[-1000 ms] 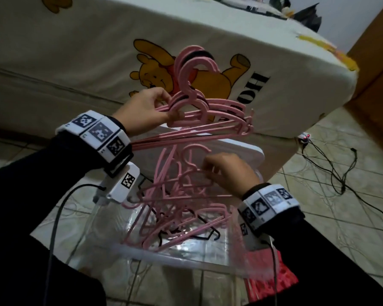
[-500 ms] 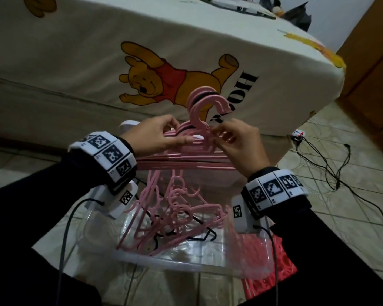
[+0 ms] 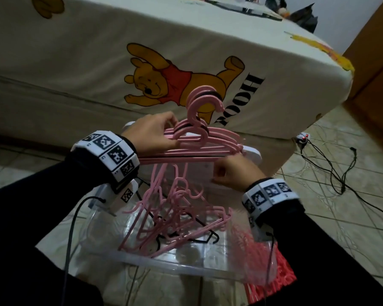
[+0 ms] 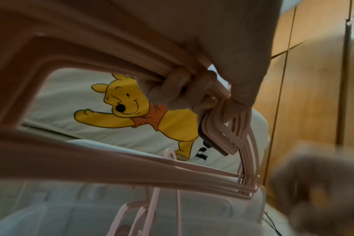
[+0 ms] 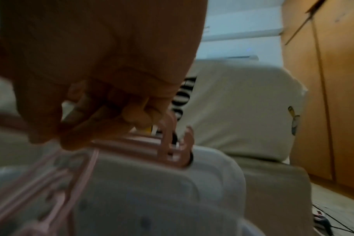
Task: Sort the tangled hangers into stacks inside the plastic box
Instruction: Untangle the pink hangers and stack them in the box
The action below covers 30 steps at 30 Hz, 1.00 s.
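My left hand (image 3: 173, 133) grips a neat stack of pink hangers (image 3: 208, 142) by the shoulder beside the hooks, holding it level above the clear plastic box (image 3: 186, 265). The left wrist view shows its fingers (image 4: 182, 89) curled round the bars of the stack (image 4: 218, 138). A dark hanger shows among the pink ones. My right hand (image 3: 217, 175) is just under the stack's right end, fingers curled; its wrist view (image 5: 111, 121) is blurred and its hold is unclear. A tangle of pink hangers (image 3: 175, 213) and a black hanger (image 3: 206, 237) lies in the box.
A bed with a cartoon-bear sheet (image 3: 97, 62) stands right behind the box. A white lid (image 3: 250, 151) leans at the box's far side. A red plastic basket (image 3: 272, 283) sits at the box's near right corner. Cables (image 3: 332, 168) trail over the tiled floor; a wooden wardrobe (image 3: 376, 74) stands to the right.
My right hand left the stack's hooks and dropped below the stack's right end. Before that, my left hand lowered the stack toward the box; it keeps its grip.
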Each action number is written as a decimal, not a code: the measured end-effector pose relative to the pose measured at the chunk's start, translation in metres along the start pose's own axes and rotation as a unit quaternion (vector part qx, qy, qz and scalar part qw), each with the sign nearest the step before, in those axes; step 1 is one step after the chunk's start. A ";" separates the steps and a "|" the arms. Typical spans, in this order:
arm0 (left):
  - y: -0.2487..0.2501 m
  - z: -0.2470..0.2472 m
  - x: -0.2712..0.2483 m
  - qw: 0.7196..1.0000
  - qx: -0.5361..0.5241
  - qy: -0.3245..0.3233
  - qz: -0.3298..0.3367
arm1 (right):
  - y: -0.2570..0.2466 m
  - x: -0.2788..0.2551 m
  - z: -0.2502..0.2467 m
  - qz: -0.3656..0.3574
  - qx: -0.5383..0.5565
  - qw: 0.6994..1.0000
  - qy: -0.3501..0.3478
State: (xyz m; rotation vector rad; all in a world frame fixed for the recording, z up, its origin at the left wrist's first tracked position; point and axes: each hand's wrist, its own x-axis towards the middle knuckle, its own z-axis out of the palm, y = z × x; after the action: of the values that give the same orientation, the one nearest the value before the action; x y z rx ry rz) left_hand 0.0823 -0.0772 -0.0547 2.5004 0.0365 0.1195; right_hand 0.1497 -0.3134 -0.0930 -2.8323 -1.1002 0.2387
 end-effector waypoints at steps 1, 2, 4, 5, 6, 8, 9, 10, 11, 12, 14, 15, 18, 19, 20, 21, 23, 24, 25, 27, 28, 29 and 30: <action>0.000 -0.001 0.001 1.000 -0.001 0.005 -0.004 | -0.001 0.004 0.013 0.009 -0.015 0.999 -0.035; -0.001 -0.002 0.002 1.000 -0.002 0.009 -0.007 | -0.002 0.009 0.026 0.018 -0.028 0.998 -0.060; -0.002 -0.002 0.004 1.000 -0.007 0.015 -0.013 | -0.006 0.018 0.053 0.026 -0.046 0.994 -0.095; -0.002 -0.002 0.005 1.000 -0.010 0.016 -0.016 | -0.009 0.022 0.065 0.024 -0.051 0.993 -0.107; -0.002 -0.002 0.006 1.000 -0.012 0.017 -0.019 | -0.013 0.026 0.076 0.017 -0.053 0.992 -0.117; -0.003 -0.001 0.007 0.999 -0.015 0.019 -0.022 | -0.021 0.032 0.093 -0.012 -0.055 0.989 -0.137; -0.003 -0.001 0.007 0.999 -0.015 0.020 -0.022 | -0.025 0.034 0.098 -0.029 -0.058 0.987 -0.145; -0.004 0.000 0.008 0.999 -0.015 0.021 -0.022 | -0.029 0.036 0.103 -0.045 -0.063 0.986 -0.147; -0.005 0.000 0.008 0.999 -0.014 0.022 -0.022 | -0.033 0.038 0.105 -0.059 -0.067 0.985 -0.147; -0.005 0.000 0.008 0.999 -0.015 0.023 -0.022 | -0.037 0.040 0.108 -0.068 -0.066 0.985 -0.146; -0.005 0.000 0.008 0.999 -0.018 0.023 -0.023 | -0.044 0.042 0.111 -0.062 -0.072 0.984 -0.153; -0.005 0.000 0.008 0.999 -0.021 0.023 -0.025 | -0.048 0.041 0.113 -0.058 -0.083 0.983 -0.153; -0.005 -0.001 0.007 0.999 -0.034 0.026 -0.030 | -0.055 0.039 0.118 -0.049 -0.097 0.983 -0.147; -0.005 -0.002 0.006 0.998 -0.040 0.026 -0.029 | -0.056 0.038 0.118 -0.042 -0.090 0.985 -0.143; -0.006 -0.002 0.006 0.998 -0.046 0.028 -0.028 | -0.055 0.037 0.118 -0.037 -0.085 0.987 -0.132; -0.007 -0.002 0.005 0.998 -0.050 0.031 -0.027 | -0.054 0.036 0.116 -0.042 -0.093 0.988 -0.120; -0.008 -0.002 0.004 0.998 -0.054 0.034 -0.027 | -0.049 0.033 0.110 -0.060 -0.111 0.986 -0.105; -0.007 -0.003 0.003 0.997 -0.058 0.034 -0.027 | -0.046 0.032 0.107 -0.062 -0.102 0.987 -0.105; -0.006 -0.003 0.002 0.997 -0.061 0.032 -0.027 | -0.043 0.031 0.101 -0.062 -0.090 0.988 -0.110; -0.005 -0.004 -0.001 0.998 -0.060 0.025 -0.023 | -0.039 0.027 0.086 -0.056 -0.058 0.990 -0.117; -0.004 -0.004 -0.003 0.998 -0.056 0.021 -0.021 | -0.037 0.024 0.075 -0.057 -0.036 0.992 -0.109; -0.004 -0.004 -0.004 0.998 -0.050 0.018 -0.019 | -0.035 0.021 0.063 -0.059 -0.015 0.994 -0.095; -0.005 -0.004 -0.005 0.999 -0.040 0.016 -0.019 | -0.033 0.017 0.049 -0.062 0.004 0.995 -0.078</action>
State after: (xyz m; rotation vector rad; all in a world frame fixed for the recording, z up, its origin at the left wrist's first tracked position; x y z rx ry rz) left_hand 0.0769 -0.0713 -0.0549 2.4160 0.0920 0.1431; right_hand 0.1317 -0.2764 -0.1380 -2.7640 -1.2968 0.4584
